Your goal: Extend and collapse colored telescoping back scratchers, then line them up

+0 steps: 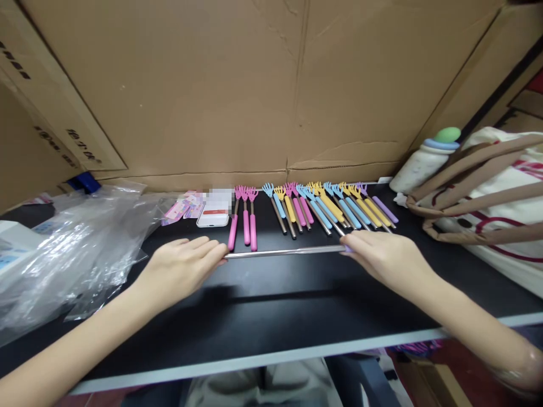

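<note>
A thin telescopic metal rod [284, 252] is stretched out level just above the black table [271, 316], between my two hands. My left hand [182, 270] pinches its left end with the fingers together. My right hand [384, 257] grips the right end, where a bit of purple handle shows. Behind the rod lie three pink back scratchers [245, 223] with claw heads. To their right lies a row of several blue, yellow, pink and purple back scratchers [331, 209].
Crumpled clear plastic bags [76, 249] cover the table's left side. A white phone [213, 215] and pink cards lie near the cardboard wall [254, 85]. A bottle [424, 161] and a canvas tote bag [487, 209] sit at the right.
</note>
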A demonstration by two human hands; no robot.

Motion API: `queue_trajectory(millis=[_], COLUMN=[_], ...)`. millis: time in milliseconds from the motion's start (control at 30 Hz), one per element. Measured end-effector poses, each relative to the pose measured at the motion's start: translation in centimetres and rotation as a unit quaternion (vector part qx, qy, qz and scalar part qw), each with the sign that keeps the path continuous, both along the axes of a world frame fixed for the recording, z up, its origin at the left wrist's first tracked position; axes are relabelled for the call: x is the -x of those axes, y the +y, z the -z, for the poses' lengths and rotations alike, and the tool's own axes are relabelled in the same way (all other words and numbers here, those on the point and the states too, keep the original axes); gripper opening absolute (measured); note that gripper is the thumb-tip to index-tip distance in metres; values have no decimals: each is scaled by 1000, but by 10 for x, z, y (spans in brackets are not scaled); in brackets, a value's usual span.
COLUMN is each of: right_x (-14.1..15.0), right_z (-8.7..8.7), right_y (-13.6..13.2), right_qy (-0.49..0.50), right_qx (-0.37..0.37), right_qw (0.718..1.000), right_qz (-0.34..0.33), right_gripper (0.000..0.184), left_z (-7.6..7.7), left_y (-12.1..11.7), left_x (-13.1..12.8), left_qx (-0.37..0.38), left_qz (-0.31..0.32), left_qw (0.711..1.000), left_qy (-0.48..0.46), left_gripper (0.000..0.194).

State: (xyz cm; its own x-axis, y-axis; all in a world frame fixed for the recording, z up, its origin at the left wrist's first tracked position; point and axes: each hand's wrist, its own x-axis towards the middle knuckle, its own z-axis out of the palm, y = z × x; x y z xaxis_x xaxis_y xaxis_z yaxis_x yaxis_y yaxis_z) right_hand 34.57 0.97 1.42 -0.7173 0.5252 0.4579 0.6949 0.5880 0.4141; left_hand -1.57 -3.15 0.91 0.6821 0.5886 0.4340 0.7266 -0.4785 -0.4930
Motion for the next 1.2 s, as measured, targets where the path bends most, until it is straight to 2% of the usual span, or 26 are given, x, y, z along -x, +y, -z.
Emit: queue_trajectory(millis=[167,300,467,667,967,1067,1200], right_x=[25,48,66,67,69,67,61], right_z=[8,15,12,7,-7,-3,8], right_y=[-8,-21,-29,-18,18,29,37], right_qy=[4,10,10,19,27,25,30], right_qx=[6,39,19,32,45,38,45], right_qw=[1000,999,999,998,997,998,997], right_qz=[-17,-36,-37,-44,-55,-53,-59], right_gripper=[30,27,23,25,32,32,31], left_z=[0,1,2,4,-14,-9,2], left_y=[-8,-14,-14,-6,23,32,38], left_x=[-19,-39,-54,-48,-23,-16,-9], left_qx=[23,53,64,43,-34,-44,-15], left_qz=[-11,10,8,11,11,16,16], left_qw=[1000,998,996,997,998,998,999], left_qy=[-18,-32,-63,-69,-52,-48,-45], left_gripper=[24,22,21,22,20,20,20])
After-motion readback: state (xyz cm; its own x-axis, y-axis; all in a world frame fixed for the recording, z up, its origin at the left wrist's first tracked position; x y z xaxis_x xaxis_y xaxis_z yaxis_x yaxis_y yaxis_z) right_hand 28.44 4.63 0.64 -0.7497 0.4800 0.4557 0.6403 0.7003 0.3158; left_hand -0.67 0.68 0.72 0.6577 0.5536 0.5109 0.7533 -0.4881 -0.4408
